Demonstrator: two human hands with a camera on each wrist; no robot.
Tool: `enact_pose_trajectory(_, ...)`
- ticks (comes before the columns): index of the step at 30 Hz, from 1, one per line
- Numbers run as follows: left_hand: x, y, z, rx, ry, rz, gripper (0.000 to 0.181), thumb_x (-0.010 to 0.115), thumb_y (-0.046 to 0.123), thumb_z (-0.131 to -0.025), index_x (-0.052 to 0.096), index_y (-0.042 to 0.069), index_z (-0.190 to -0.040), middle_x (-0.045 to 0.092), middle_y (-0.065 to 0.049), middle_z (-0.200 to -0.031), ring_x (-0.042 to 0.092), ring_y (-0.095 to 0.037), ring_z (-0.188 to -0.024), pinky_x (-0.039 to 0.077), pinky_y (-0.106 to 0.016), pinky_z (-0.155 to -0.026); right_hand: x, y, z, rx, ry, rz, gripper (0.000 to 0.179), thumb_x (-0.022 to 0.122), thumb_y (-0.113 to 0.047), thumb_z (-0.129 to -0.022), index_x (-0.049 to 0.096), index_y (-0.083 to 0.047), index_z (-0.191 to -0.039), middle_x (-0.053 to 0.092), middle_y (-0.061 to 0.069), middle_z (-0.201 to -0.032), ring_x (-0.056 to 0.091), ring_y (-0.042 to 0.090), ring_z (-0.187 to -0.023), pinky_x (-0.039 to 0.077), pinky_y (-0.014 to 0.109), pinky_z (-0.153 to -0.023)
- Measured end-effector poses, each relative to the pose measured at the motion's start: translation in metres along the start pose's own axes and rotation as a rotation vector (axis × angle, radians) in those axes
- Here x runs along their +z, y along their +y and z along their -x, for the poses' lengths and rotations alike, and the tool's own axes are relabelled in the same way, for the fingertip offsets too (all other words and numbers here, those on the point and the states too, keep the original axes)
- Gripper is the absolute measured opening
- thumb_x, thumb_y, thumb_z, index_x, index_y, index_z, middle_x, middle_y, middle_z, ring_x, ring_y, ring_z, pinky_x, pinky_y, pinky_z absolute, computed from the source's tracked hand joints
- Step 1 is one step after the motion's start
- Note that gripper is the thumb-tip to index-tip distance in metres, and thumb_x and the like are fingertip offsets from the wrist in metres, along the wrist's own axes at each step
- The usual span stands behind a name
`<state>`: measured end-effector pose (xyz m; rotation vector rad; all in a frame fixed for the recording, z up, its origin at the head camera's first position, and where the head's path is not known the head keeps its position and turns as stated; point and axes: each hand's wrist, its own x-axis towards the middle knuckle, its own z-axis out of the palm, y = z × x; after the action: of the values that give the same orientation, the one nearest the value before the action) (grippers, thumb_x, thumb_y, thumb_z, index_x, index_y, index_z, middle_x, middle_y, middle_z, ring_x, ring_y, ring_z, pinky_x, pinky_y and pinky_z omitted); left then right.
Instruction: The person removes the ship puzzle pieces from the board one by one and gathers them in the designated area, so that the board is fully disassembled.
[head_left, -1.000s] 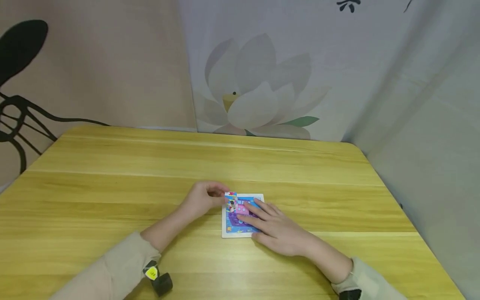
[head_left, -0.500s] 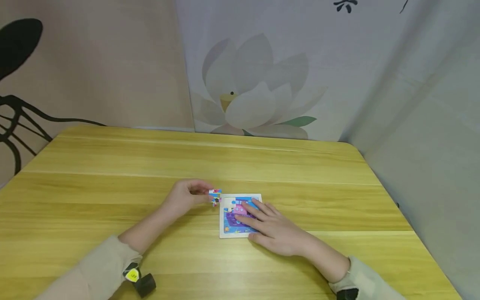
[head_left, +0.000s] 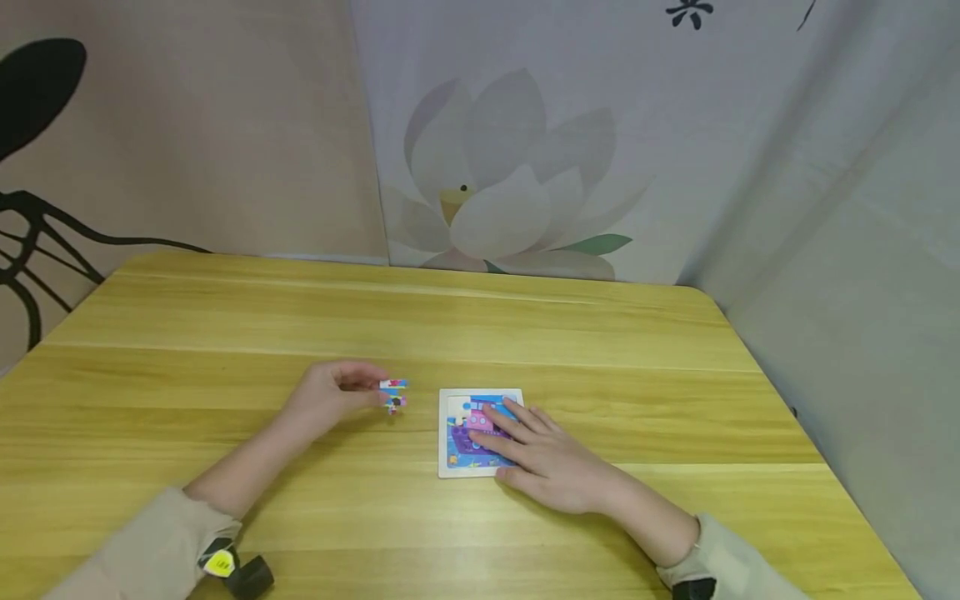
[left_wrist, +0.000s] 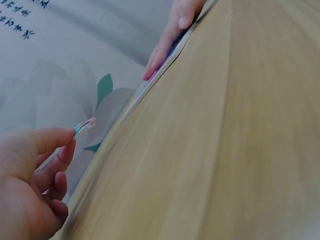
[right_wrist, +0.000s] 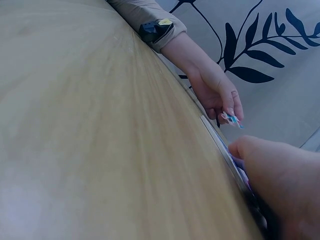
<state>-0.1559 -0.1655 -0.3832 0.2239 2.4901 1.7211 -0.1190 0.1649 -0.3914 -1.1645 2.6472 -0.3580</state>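
At the left, one small, colourful piece point(head_left: 394, 395) is pinched by one left hand point(head_left: 330, 402), its grip clamped on it, and is held over the counter point(head_left: 360, 517), apart from the puzzle. In the middle, one white-framed puzzle point(head_left: 463, 444) is laid flat, one pale gap shown at its far left corner. Its right side is covered by one right hand point(head_left: 558, 471), the grip's fingers spread apart.

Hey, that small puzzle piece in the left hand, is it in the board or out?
Out: the puzzle piece is pinched in the left hand, apart from the puzzle board, whose upper-left corner shows a pale gap.
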Motion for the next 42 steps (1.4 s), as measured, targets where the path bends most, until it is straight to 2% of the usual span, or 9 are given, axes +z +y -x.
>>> enact_pose_trajectory(6, -0.02, -0.007, 0.007, -0.008, 0.019, -0.044, 0.029, 0.077, 0.019, -0.083, 0.07, 0.002, -0.105, 0.068, -0.007, -0.095, 0.058, -0.02, -0.085, 0.05, -0.027, -0.069, -0.001, -0.001, -0.001, -0.005, 0.004, -0.003, 0.05, 0.025, -0.048, -0.103, 0.02, -0.037, -0.151, -0.001, -0.009, -0.159, -0.008, 0.019, -0.144, 0.0, 0.047, -0.113)
enact_pose_trajectory(12, -0.041, -0.013, 0.015, 0.017, 0.027, -0.076, 0.031, 0.074, 0.02, -0.086, 0.068, 0.0, -0.109, 0.067, -0.009, -0.098, 0.059, -0.016, -0.086, 0.051, -0.026, -0.069, 0.0, -0.001, -0.001, -0.009, 0.005, -0.003, 0.049, 0.026, -0.047, -0.104, 0.019, -0.037, -0.151, -0.001, -0.009, -0.159, -0.007, 0.019, -0.144, 0.001, 0.047, -0.113)
enact_pose_trajectory(19, -0.059, -0.019, 0.019, 0.0, 0.021, -0.103, 0.036, 0.072, 0.027, -0.087, 0.067, 0.0, -0.111, 0.067, -0.008, -0.099, 0.059, -0.015, -0.087, 0.051, -0.027, -0.071, -0.001, -0.001, 0.0, -0.014, -0.002, -0.022, 0.049, 0.028, -0.045, -0.104, 0.02, -0.036, -0.152, 0.0, -0.008, -0.159, -0.008, 0.019, -0.144, 0.001, 0.049, -0.112)
enact_pose_trajectory(33, -0.085, -0.028, 0.02, 0.0, -0.014, -0.138, 0.037, 0.07, 0.023, -0.089, 0.064, -0.003, -0.115, 0.068, -0.01, -0.103, 0.062, -0.012, -0.089, 0.051, -0.025, -0.075, 0.0, 0.0, 0.0, -0.008, -0.004, -0.028, 0.049, 0.027, -0.046, -0.104, 0.02, -0.037, -0.152, -0.001, -0.01, -0.159, -0.009, 0.018, -0.144, 0.0, 0.047, -0.112)
enact_pose_trajectory(42, -0.094, -0.035, 0.017, 0.026, -0.013, -0.207, 0.032, 0.071, 0.018, -0.088, 0.066, -0.004, -0.111, 0.067, -0.01, -0.095, 0.059, -0.013, -0.082, 0.05, -0.026, -0.068, 0.001, 0.0, 0.0, -0.008, -0.002, -0.019, 0.049, 0.026, -0.046, -0.104, 0.019, -0.037, -0.152, -0.001, -0.009, -0.159, -0.008, 0.019, -0.144, 0.0, 0.047, -0.112)
